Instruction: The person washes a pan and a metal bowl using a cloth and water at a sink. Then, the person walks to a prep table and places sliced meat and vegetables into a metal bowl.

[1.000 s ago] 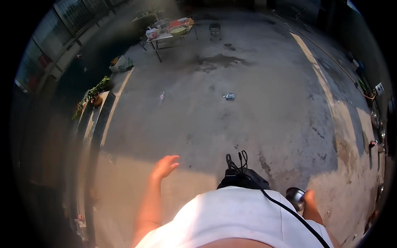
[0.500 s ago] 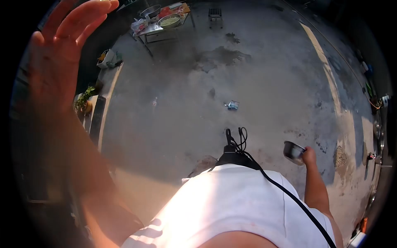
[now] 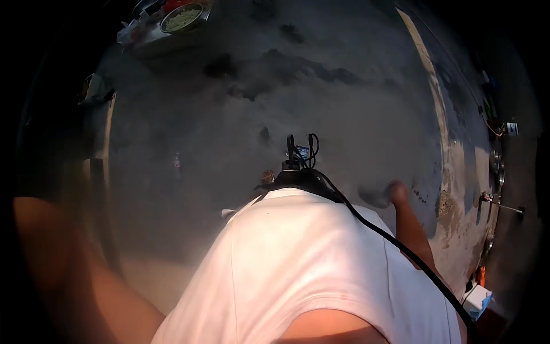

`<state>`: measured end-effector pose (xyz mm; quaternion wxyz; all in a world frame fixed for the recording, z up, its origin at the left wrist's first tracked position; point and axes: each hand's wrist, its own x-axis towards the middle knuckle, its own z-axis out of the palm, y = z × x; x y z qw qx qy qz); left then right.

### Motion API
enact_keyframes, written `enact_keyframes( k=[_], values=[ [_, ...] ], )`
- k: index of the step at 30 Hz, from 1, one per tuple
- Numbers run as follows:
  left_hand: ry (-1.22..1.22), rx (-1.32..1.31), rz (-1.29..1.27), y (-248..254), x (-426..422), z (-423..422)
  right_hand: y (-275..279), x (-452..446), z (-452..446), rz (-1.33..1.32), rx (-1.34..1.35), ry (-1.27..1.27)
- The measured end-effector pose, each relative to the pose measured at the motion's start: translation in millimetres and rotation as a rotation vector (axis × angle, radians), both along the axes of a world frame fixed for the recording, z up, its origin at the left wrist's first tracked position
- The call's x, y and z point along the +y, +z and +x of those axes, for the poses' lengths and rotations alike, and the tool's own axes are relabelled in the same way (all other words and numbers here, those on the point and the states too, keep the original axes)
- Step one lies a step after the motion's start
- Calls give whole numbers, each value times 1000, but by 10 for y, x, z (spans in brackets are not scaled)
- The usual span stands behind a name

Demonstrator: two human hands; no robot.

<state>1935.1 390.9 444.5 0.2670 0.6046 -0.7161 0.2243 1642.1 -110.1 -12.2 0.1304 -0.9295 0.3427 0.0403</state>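
My right hand (image 3: 399, 194) is closed on the rim of a metal bowl (image 3: 374, 196), held out to the right of my body and blurred. My left forearm rises at the lower left edge, and the hand itself is out of sight. On my front, over a white shirt (image 3: 286, 246), sits a black pouch (image 3: 303, 182) with looped black cables (image 3: 312, 150) standing up from it. A thick black cable runs from there down to the right.
A table at the upper left holds a basin of pale food (image 3: 182, 19) and plastic bags (image 3: 133, 33). A small bottle (image 3: 177, 161) lies on the concrete floor. A white box (image 3: 476, 301) stands at the lower right, below metal pans along the wall.
My left hand rose on the left, then left the view. My right hand moved the bowl up and forward from beside my body. The view has tilted down, shifting the table toward the upper left.
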Motion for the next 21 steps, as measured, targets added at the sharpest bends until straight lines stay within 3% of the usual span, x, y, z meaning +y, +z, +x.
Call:
enact_keyframes(
  k=[2, 4, 5, 7, 8, 11, 15, 18, 21],
  values=[
    [-23, -9, -27, -48, -110, 564, -116, -84, 67, 65, 261, 52],
    [-32, -23, -53, -100, -202, 1082, -304, -154, 72, 76, 279, -42],
    [-33, -23, -62, -115, -236, 1333, -79, -5, 278, 50, 354, -77],
    [-20, -43, -71, -135, -275, 1737, -324, -158, 260, 36, 412, -98],
    [-7, -53, -74, -149, -310, 1977, -706, -401, 178, 45, 436, -175],
    [44, -70, -75, -192, -453, 2714, -633, -574, 958, 184, 646, -209],
    [122, -94, -124, -234, -728, 3742, -702, -801, 2264, 19, 535, -195],
    [203, -135, -175, -275, -803, 4334, -472, -1123, 3821, 86, 357, -109],
    [281, -138, -217, -279, -758, 4786, 93, -1075, 5384, 24, 126, -28]
  ],
)
